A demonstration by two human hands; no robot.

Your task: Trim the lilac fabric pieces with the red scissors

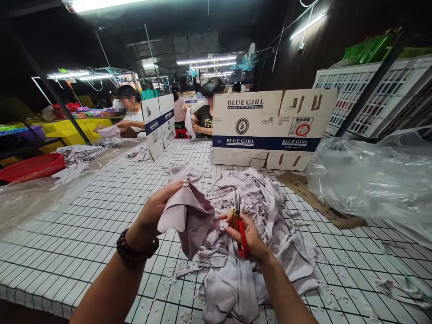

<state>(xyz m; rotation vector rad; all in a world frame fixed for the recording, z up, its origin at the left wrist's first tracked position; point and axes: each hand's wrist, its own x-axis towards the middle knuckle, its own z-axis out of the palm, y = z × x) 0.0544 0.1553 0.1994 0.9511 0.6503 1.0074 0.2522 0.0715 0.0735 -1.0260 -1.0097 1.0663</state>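
My left hand [155, 208], with a dark beaded bracelet at the wrist, grips a pale lilac-grey cloth piece [192, 216] that hangs over the table. In my right hand [251, 236] are scissors [242, 238] with red handles, blades pointing up and slightly apart. The right thumb and fingertips are close to the cloth's right edge; whether they pinch it is hard to tell. Beneath and behind both hands spreads a large pile of similar cloth [232, 288]. A smaller heap [184, 172] lies just beyond my left hand.
Cardboard sheets [266, 128] stand upright across the gridded table [101, 225]. Clear plastic bags [367, 175] and brown cardboard [324, 204] lie right. At the left are a red basin [32, 167] and more cloth [79, 154]. People hold cloth beyond.
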